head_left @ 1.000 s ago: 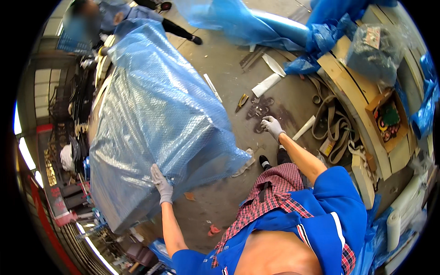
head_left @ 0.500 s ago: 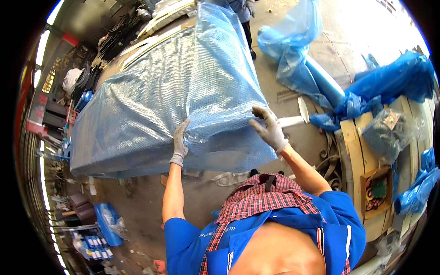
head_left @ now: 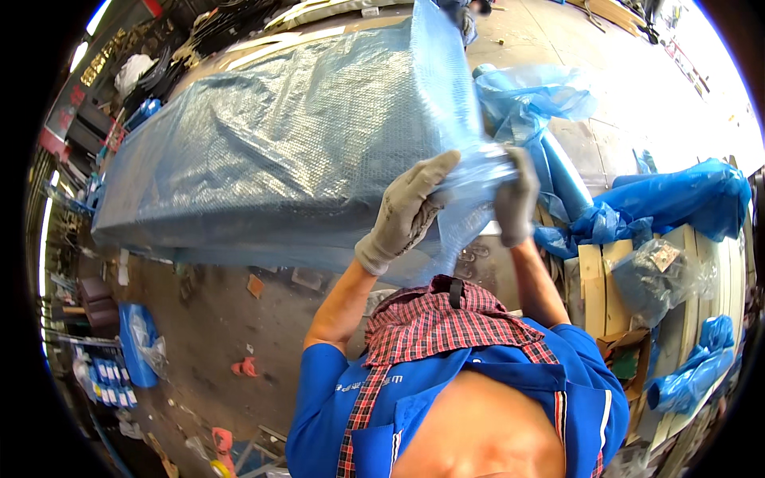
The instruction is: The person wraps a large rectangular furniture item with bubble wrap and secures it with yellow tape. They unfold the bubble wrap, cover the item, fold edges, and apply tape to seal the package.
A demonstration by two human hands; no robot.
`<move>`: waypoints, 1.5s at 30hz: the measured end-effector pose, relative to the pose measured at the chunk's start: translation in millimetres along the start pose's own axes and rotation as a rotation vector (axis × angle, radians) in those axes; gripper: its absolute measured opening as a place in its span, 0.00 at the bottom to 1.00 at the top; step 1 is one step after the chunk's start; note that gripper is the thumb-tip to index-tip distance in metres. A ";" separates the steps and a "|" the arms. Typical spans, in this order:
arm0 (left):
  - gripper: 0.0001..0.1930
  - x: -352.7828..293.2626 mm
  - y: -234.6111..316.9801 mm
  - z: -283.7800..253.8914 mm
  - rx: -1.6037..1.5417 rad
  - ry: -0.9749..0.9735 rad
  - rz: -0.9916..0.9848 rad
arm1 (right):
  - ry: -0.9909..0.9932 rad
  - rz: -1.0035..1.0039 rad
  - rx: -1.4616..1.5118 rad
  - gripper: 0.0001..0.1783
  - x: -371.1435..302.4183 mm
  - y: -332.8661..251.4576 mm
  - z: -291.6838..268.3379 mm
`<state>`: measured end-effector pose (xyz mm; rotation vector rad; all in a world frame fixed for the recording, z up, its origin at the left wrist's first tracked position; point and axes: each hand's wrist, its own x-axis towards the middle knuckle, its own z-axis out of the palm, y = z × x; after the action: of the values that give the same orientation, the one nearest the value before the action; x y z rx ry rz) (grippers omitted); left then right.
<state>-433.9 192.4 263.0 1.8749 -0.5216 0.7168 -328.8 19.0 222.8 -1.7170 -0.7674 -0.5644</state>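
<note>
A large boxy bundle lies under blue bubble wrap (head_left: 319,119) that drapes over its top and near side; what is inside is hidden. At the bundle's right end, my left hand (head_left: 405,209), in a grey work glove, closes on a bunched fold of the wrap. My right hand (head_left: 518,199), also gloved and blurred by motion, grips the same gathered fold from its right side. Between the two hands the crumpled wrap is stretched and smeared. The wrap's right flap rises toward the far corner.
Loose blue film and a roll (head_left: 562,171) lie on the floor to the right. Pale wooden boards (head_left: 603,291) carry a clear plastic bag (head_left: 661,279) and an open cardboard box (head_left: 625,358). Another person (head_left: 464,20) stands beyond the far end. Scraps lie on the floor at left.
Both hands have moved together at the bundle's right end, bunching the wrap between them. Before, they were apart, with the right hand's fingers spread. The view has shifted.
</note>
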 end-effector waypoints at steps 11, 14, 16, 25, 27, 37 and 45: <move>0.33 -36.1 -138.5 110.3 0.888 -0.276 -0.207 | 0.402 0.233 0.534 0.23 -37.4 157.1 -180.7; 0.33 -37.2 -145.7 135.1 0.974 -0.301 -0.266 | 0.198 0.062 -0.372 0.23 -52.1 210.0 -220.4; 0.34 -38.7 -151.1 135.9 0.982 -0.308 -0.276 | -0.019 -0.138 -1.257 0.23 -51.1 219.2 -231.9; 0.31 -38.0 -145.0 137.9 1.021 -0.362 -0.369 | -0.238 -0.505 -0.502 0.22 -41.8 104.9 -120.2; 0.28 -36.1 -135.5 134.5 1.000 -0.390 -0.438 | -0.381 -0.481 -0.258 0.21 -42.0 96.2 -80.9; 0.23 -104.2 -160.0 95.8 -0.237 0.312 -0.532 | -0.746 -0.466 0.392 0.20 -48.4 49.4 78.4; 0.29 -198.5 -81.6 17.7 -1.478 0.836 -0.247 | -0.997 -0.174 0.511 0.19 -83.9 2.4 162.1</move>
<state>-522.1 214.6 67.8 0.1854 -0.1282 0.5794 -385.8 157.4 118.2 -1.3838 -1.6026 0.4273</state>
